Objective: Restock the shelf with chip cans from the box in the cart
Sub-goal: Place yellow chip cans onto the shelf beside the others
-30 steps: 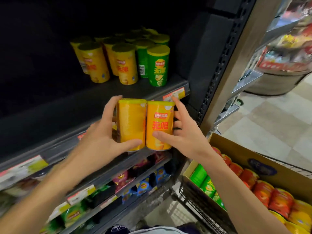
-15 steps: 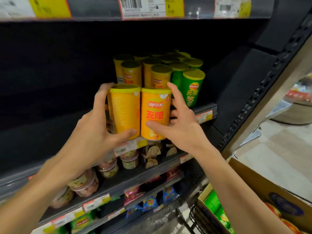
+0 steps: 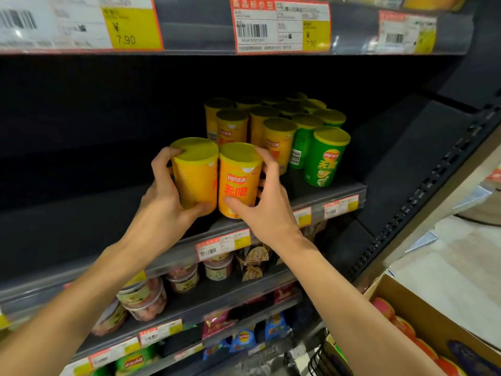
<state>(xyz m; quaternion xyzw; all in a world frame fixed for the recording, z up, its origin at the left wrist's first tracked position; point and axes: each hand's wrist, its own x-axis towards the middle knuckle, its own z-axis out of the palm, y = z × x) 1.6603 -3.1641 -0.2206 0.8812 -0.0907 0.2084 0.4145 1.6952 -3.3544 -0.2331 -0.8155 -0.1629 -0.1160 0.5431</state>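
The left hand (image 3: 162,210) is wrapping its fingers (image 3: 160,164) over the top rim of the plain yellow can (image 3: 195,172), with the thumb pressing low on the can's front. The right hand (image 3: 267,213) is clamping the orange-labelled can (image 3: 238,180) the same way, its fingers (image 3: 268,161) curling round the far side and its thumb lying across the lower front. Between the two sets of fingers the cans are standing upright and touching side to side, so both hands are squeezing them together as one pair.

Just beyond the right fingers the stocked yellow cans (image 3: 276,142) are standing in rows, and farther right of them the green cans (image 3: 324,156). The pair appears to be at the front lip of the shelf (image 3: 311,196); whether the bases are resting on it or hovering just above cannot be told, as the hands are hiding them. Left of the left fingers the shelf is running dark.

The step in hand looks like placing: two cans are arriving at the shelf beside the stock. The next move probably calls for seating both bases flat, sliding the pair back against the yellow rows, then opening the fingers without tipping either can. Low to the right of the right forearm, the box (image 3: 423,313) is holding more cans in the cart (image 3: 321,359).
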